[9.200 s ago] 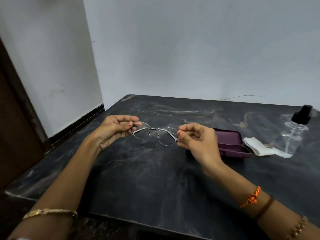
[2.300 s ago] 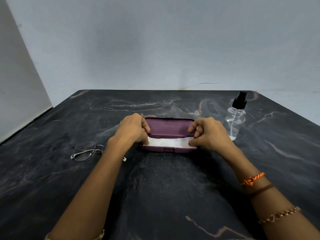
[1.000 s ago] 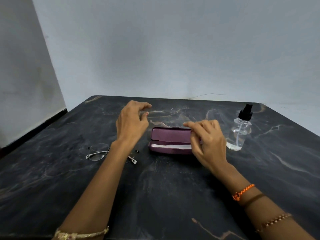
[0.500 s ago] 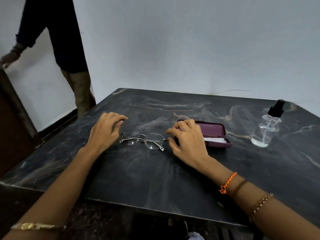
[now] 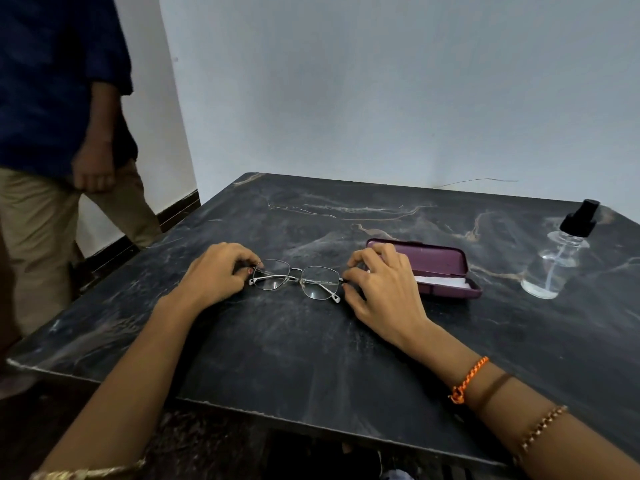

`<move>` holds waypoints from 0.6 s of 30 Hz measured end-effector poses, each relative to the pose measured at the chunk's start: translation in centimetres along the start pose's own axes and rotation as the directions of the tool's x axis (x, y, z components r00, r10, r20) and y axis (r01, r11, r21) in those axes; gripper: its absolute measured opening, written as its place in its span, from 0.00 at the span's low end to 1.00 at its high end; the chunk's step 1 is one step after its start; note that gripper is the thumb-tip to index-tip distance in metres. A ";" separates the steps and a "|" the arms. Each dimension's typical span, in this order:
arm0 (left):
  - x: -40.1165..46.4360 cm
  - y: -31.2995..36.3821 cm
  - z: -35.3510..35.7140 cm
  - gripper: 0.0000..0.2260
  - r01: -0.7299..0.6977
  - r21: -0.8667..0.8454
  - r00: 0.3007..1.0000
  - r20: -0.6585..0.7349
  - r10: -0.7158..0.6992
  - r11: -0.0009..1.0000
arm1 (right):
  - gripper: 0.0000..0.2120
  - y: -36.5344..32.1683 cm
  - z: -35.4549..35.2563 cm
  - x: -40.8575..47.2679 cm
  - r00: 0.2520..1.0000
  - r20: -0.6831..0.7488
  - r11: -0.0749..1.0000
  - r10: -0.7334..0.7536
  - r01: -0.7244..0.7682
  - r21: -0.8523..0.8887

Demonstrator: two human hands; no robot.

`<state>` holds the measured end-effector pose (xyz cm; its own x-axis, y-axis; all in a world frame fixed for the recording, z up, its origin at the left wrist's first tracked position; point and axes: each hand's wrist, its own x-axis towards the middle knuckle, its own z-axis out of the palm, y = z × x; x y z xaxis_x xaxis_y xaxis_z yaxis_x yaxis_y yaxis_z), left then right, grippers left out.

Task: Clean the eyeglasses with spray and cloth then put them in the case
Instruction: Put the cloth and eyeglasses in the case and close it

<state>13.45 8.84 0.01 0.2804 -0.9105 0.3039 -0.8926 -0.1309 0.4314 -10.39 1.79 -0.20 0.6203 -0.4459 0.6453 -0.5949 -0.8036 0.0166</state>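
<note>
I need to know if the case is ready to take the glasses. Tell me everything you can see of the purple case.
The purple case is a hard, oblong shell with rounded corners, lying open on the dark marble table, lid tilted back. A white cloth lines its tray. It sits right of the eyeglasses and left of the spray bottle. The right hand hides its left end; contact cannot be told.

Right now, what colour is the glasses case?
Dark purple, with white cloth inside; the case shows best in the head view.
</note>
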 end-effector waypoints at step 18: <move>-0.4 2.9 0.0 0.05 -0.236 -0.219 0.930 -0.333 0.155 0.947 | 0.01 1.1 -1.1 -0.5 0.949 -0.221 0.939 0.226 -0.151 0.309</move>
<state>10.77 8.87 1.14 0.2400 -0.7365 0.6324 -0.8342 0.1766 0.5224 -11.92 1.53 0.34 0.3412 -0.5174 0.7848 -0.4945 -0.8088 -0.3182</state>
